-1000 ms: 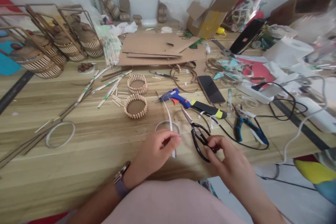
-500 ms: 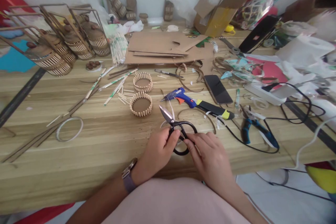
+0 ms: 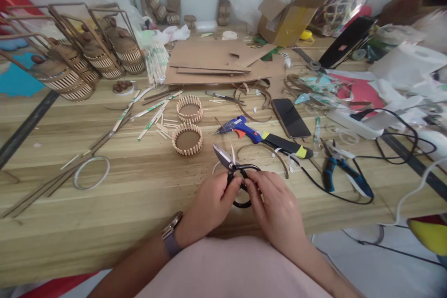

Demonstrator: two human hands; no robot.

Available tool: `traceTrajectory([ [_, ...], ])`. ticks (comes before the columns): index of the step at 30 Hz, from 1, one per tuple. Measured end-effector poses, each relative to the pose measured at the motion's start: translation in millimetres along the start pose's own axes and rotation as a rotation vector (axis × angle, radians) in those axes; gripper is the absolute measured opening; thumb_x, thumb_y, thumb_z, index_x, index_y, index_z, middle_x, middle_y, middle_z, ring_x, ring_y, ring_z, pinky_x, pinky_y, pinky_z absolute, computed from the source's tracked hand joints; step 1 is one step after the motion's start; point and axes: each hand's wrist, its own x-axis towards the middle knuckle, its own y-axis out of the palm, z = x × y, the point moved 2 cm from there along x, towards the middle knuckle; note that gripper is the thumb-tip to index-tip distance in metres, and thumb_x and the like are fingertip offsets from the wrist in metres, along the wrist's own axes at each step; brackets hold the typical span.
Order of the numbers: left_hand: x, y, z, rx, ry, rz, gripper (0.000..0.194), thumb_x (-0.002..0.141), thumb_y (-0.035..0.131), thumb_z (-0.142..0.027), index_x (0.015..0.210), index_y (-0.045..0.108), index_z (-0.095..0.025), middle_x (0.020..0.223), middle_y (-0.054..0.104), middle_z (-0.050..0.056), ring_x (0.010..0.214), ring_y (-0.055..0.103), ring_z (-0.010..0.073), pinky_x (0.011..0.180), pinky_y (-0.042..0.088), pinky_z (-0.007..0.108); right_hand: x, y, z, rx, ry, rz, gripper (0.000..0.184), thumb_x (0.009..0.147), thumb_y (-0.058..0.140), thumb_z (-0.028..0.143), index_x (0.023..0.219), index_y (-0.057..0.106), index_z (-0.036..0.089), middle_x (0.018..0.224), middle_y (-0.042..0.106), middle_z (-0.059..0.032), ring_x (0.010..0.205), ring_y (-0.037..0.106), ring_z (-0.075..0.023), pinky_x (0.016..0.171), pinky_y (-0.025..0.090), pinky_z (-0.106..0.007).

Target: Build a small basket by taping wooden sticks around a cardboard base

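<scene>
Black-handled scissors (image 3: pixel 240 166) lie tilted between my hands at the table's front, with the blades pointing away and to the left. My right hand (image 3: pixel 277 200) has its fingers closed at the right handle loop. My left hand (image 3: pixel 213 198) is closed beside it, its thumb against the left handle. From above that hand a narrow white strip (image 3: pixel 233 152) sticks up by the scissors' pivot; its lower part is hidden. Just beyond are a blue glue gun (image 3: pixel 237 124) and two round stick-walled baskets (image 3: pixel 187 139), (image 3: pixel 189 108).
Blue-handled pliers (image 3: pixel 337 167), a phone (image 3: pixel 290 118) and a yellow-black cutter handle (image 3: pixel 286 145) lie to the right. Cardboard (image 3: pixel 213 58) lies at the back. Several lidded baskets (image 3: pixel 66 77) stand left, near a white ring (image 3: pixel 91 172). A black cable (image 3: pixel 314 181) crosses the right side.
My right hand has brought the scissors left to my left hand and the white strip. In the last half second the hands have drawn slightly closer together.
</scene>
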Motion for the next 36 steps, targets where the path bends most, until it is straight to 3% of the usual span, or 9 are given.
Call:
traceTrajectory([
  [5,1,-4.8,-3,-0.154,0.027,0.046,0.033,0.100,0.043,-0.039,0.086,0.065,-0.018,0.083,0.068,0.003,0.075,0.060,0.0172,0.069,0.045,0.028,-9,6,0,0.299,0.108,0.039,0.026,0.091,0.054,0.020,0.116,0.046,0.023,0.100,0.067,-0.0077,0.087,0.067,-0.0198,0.074,0.056,-0.032],
  [9,-1,-10.1,-3,-0.281,0.037,0.043,0.030,0.098,0.049,-0.041,0.109,0.069,-0.020,0.102,0.069,0.006,0.093,0.062,0.0191,0.075,0.049,0.027,-19,8,-14,0.550,0.349,0.045,0.038,0.088,0.060,0.026,0.120,0.041,0.026,0.088,0.058,0.0000,0.077,0.063,-0.0153,0.069,0.056,-0.029],
  [13,-3,-12.0,0,-0.448,0.005,-0.023,0.036,0.093,0.058,-0.027,0.129,0.061,-0.023,0.113,0.067,0.006,0.091,0.062,0.0155,0.076,0.051,0.024,-28,1,-30,0.636,0.474,0.128,0.047,0.087,0.064,0.036,0.128,0.042,0.027,0.079,0.051,0.0035,0.066,0.055,-0.0137,0.060,0.050,-0.026],
  [16,-5,-13.2,-2,-0.578,0.041,-0.052,0.040,0.091,0.061,-0.022,0.131,0.059,-0.021,0.114,0.067,0.007,0.090,0.063,0.0140,0.079,0.053,0.023,-34,-6,-33,0.667,0.429,0.280,0.053,0.087,0.061,0.053,0.129,0.041,0.026,0.079,0.049,0.0029,0.067,0.054,-0.0154,0.061,0.047,-0.028],
  [20,-8,-17.7,-10,-0.583,0.165,-0.148,0.042,0.092,0.061,-0.018,0.134,0.056,-0.026,0.122,0.064,0.006,0.094,0.062,0.0124,0.083,0.053,0.022,-33,-13,-30,0.691,0.393,0.400,0.062,0.079,0.057,0.071,0.120,0.047,0.025,0.082,0.049,0.0014,0.069,0.050,-0.0168,0.062,0.045,-0.030],
  [24,-11,-19.6,-13,-0.555,0.246,-0.240,0.046,0.093,0.062,-0.017,0.135,0.055,-0.034,0.128,0.061,0.004,0.094,0.062,0.0114,0.085,0.053,0.022,-19,-14,-20,0.667,0.324,0.443,0.050,0.081,0.058,0.068,0.103,0.052,0.024,0.076,0.048,0.0027,0.065,0.044,-0.0147,0.058,0.041,-0.027],
  [28,-12,-19.9,-11,-0.574,0.232,-0.302,0.047,0.092,0.065,-0.019,0.136,0.053,-0.033,0.134,0.058,0.006,0.094,0.064,0.0133,0.083,0.055,0.024,-3,-14,-10,0.610,0.255,0.475,0.044,0.083,0.059,0.064,0.096,0.053,0.023,0.072,0.048,0.0039,0.061,0.043,-0.0133,0.055,0.039,-0.024],
  [36,-12,-22.1,-6,-0.566,0.231,-0.304,0.048,0.093,0.064,-0.022,0.138,0.052,-0.033,0.136,0.057,0.008,0.093,0.065,0.0135,0.083,0.057,0.025,10,-14,-5,0.516,0.266,0.523,0.044,0.079,0.064,0.064,0.091,0.055,0.023,0.071,0.053,0.0034,0.060,0.047,-0.0138,0.054,0.042,-0.024],
])
